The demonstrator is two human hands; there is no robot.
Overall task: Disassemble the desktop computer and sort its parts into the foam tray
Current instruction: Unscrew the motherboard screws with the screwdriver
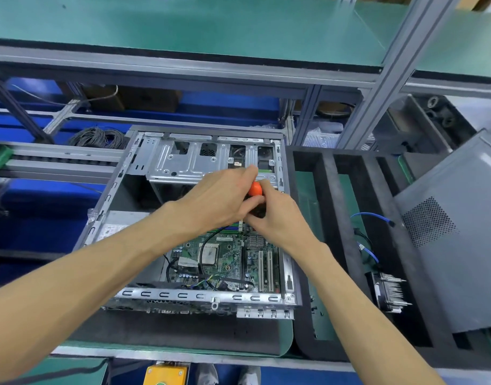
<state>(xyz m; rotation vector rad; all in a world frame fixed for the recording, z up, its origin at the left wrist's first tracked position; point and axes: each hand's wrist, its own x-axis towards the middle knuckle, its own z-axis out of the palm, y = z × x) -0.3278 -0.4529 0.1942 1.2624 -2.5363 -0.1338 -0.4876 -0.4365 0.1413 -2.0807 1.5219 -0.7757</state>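
The open desktop case (144, 162) lies flat on the bench, its green motherboard (227, 259) exposed toward me and a metal drive cage (188, 159) at its far end. Both my hands meet over the case's middle right. My left hand (219, 198) and my right hand (277, 218) are both wrapped on a screwdriver with an orange-and-black handle (255, 188), held upright; its tip is hidden under my fingers. To the right stands the black foam tray (330, 207), holding a blue cable (375, 216) and a finned heatsink with fan (388, 290).
The grey side panel (455, 232) leans over the tray's right part. Small black screws (313, 307) lie in the tray's left slot. A coil of wire (99, 136) sits behind the case, a yellow box (165, 375) below the bench edge, and a shelf frame overhead.
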